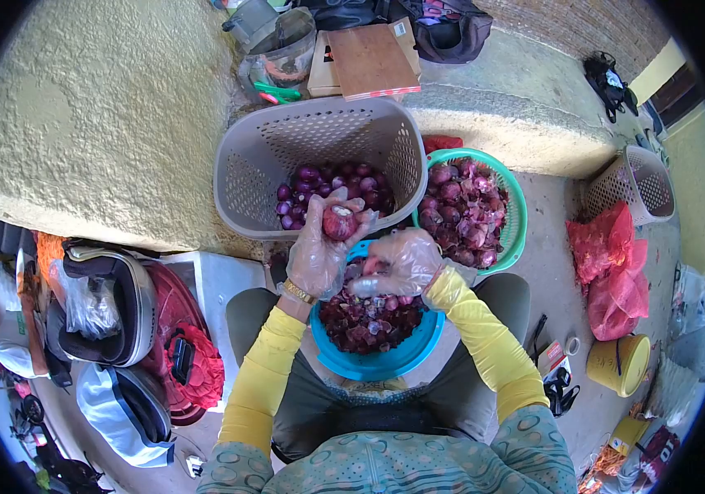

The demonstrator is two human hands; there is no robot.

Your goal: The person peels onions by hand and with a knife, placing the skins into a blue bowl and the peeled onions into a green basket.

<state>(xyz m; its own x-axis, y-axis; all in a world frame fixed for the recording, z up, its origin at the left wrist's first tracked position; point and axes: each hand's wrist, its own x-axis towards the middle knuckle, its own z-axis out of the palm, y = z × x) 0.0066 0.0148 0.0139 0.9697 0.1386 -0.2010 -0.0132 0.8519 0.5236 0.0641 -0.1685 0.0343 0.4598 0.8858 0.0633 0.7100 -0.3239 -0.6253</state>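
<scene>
A red onion (340, 223) sits grasped in the gloved left hand (316, 253). The right hand (407, 262) curls just beside it, contents unclear, over a blue basin (379, 367) of skins.

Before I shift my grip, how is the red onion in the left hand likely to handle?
The red onion looks round, so it would probably roll if set down loose. Its outer skin may flake, judging by the skins heaped in the blue basin. It could slip, since the left hand wears a thin, shiny plastic glove.
</scene>
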